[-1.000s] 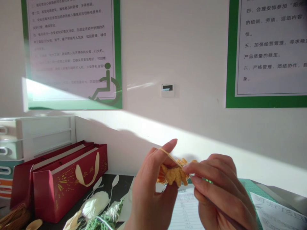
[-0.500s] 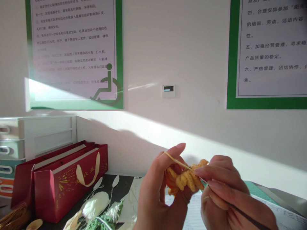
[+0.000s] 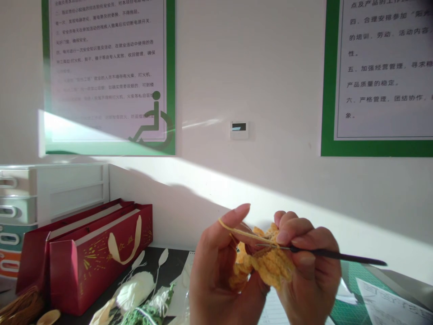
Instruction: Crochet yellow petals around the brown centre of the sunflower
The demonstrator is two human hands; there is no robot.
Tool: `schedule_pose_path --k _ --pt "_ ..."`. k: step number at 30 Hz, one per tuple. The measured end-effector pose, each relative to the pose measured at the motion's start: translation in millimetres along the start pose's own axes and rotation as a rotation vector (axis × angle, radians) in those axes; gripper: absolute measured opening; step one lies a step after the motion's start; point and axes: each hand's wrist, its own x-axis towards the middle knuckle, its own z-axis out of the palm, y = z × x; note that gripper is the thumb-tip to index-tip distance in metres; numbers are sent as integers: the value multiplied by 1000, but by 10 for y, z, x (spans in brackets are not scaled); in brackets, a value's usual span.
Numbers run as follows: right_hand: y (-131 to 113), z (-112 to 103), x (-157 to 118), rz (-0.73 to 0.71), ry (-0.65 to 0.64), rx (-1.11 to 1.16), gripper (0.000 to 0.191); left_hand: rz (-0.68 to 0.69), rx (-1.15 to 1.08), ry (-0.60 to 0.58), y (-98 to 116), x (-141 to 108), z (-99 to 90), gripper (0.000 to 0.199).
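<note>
A yellow crocheted piece with ruffled edges is held up between both hands. My left hand grips its left side, with a strand of yellow yarn looped over the raised index finger. In my right hand is a crochet hook with a dark handle, pinched between thumb and fingers. Its thin metal shaft points left and lies against the crochet near the yarn. The right fingertips also touch the piece's upper edge. Whether the hook's tip is inside a stitch is too small to tell.
Red gift bags stand at the left beside stacked drawers. White yarn and green yarn lie on the dark table. A green cutting mat and printed papers are at the right. Framed posters hang on the wall.
The hook has swung from slanting down to the right to nearly level. My right hand has turned and moved left, closer to the crochet, which has tilted. My left index finger has shifted slightly left.
</note>
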Motion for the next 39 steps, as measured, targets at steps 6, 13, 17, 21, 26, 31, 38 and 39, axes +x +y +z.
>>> schedule_pose_path --k 6,13,17,21,26,31,38,39 --pt "54 -107 9 -70 -116 -58 15 -205 -193 0 -24 104 -68 85" --pt "-68 -119 -12 -461 -66 -474 16 -159 -187 -78 -47 146 -92 88" --pt "-119 -117 70 -455 -115 -425 17 38 -37 -108 -92 173 -108 90" --pt "-178 -133 127 -342 -129 -330 11 121 0 -134 -136 213 -150 86" --pt "-261 -116 118 -61 -48 -213 6 108 5 -223 -110 231 -215 77" --pt "-280 -86 161 275 -95 -21 15 66 -39 -245 -91 250 -258 74" --pt "-149 -92 45 675 -197 269 20 -26 -96 -236 -141 283 -342 67" --pt "-129 -103 19 687 -195 274 18 -31 -115 -237 -140 285 -350 67"
